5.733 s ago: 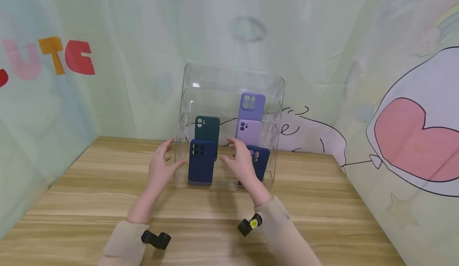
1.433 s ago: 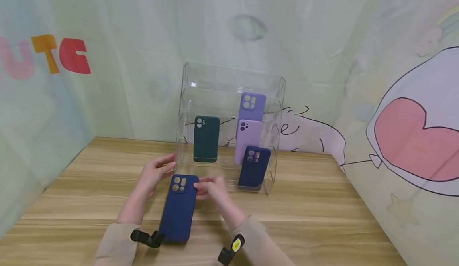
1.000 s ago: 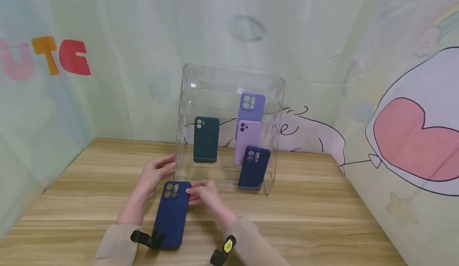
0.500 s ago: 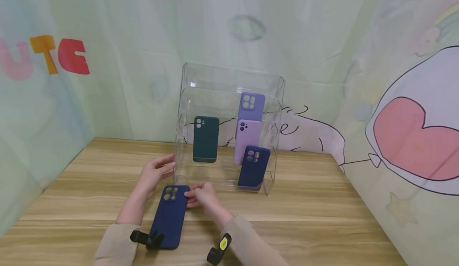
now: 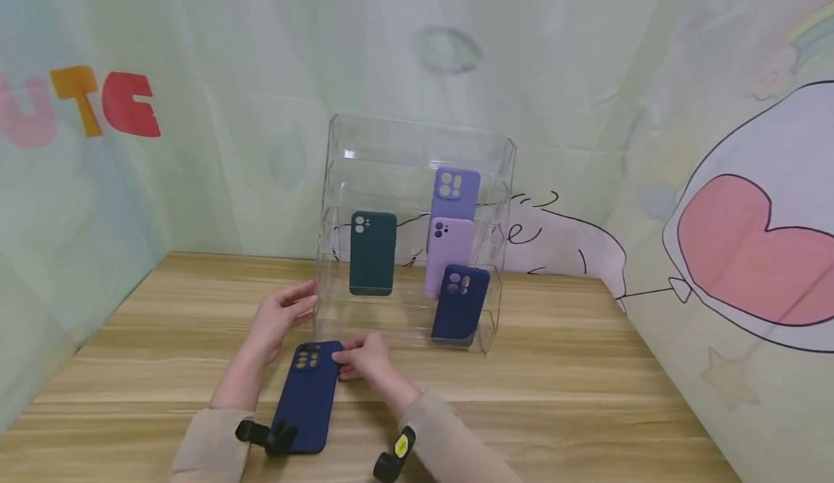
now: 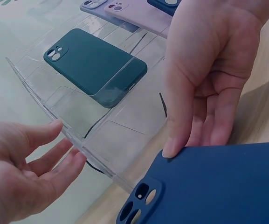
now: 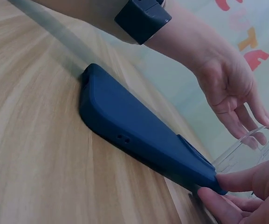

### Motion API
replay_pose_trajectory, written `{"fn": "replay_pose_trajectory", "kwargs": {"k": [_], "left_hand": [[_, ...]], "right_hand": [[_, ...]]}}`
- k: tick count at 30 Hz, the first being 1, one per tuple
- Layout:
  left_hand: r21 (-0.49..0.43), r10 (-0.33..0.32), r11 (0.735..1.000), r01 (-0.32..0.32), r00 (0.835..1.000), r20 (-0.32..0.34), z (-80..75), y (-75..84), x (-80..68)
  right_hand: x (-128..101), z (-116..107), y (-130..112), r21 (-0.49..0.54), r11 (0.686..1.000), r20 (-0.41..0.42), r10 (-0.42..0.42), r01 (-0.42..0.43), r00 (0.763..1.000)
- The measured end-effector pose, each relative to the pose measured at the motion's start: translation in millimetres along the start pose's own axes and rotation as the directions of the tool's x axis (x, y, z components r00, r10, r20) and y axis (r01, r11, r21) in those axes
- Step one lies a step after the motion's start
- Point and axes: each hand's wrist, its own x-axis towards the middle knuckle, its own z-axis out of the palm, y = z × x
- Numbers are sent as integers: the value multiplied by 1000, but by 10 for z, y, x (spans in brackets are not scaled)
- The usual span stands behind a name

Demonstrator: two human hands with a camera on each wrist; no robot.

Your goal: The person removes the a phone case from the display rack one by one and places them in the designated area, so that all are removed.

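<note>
A navy phone case (image 5: 306,396) lies back up on the wooden table (image 5: 554,396), in front of a clear acrylic rack (image 5: 417,143). My right hand (image 5: 345,358) pinches the case's camera end (image 7: 204,179); its far end (image 7: 92,102) rests on the wood. My left hand (image 5: 293,309) is held open beside the rack's left edge (image 6: 78,144), fingers straight (image 6: 55,154), holding nothing. On the rack stand a dark green case (image 5: 373,253), two purple cases (image 5: 456,193) (image 5: 449,251) and a second navy case (image 5: 460,303).
Patterned fabric walls (image 5: 195,70) close in the table at the back and both sides. Bare wood (image 5: 130,338) lies left and right of the rack and along the front edge. Black wrist cameras (image 5: 267,436) sit on both sleeves.
The navy case left the rack's lower left slot and came down to the table. In the last second it slid slightly left and toward me. The left hand stayed put.
</note>
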Motion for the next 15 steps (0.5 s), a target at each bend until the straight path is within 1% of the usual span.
{"fn": "replay_pose_trajectory", "kwargs": {"k": [8,15], "left_hand": [[-7,-6,1000,6,1000,-9,2,-4,5],[-5,-14,1000,14,1000,-6,3,4,7]], "right_hand": [[-12,-7,-1,-14,1000,15,-6,6,1000],[-13,-9,-15,-30,999,31,18,-17,999]]}}
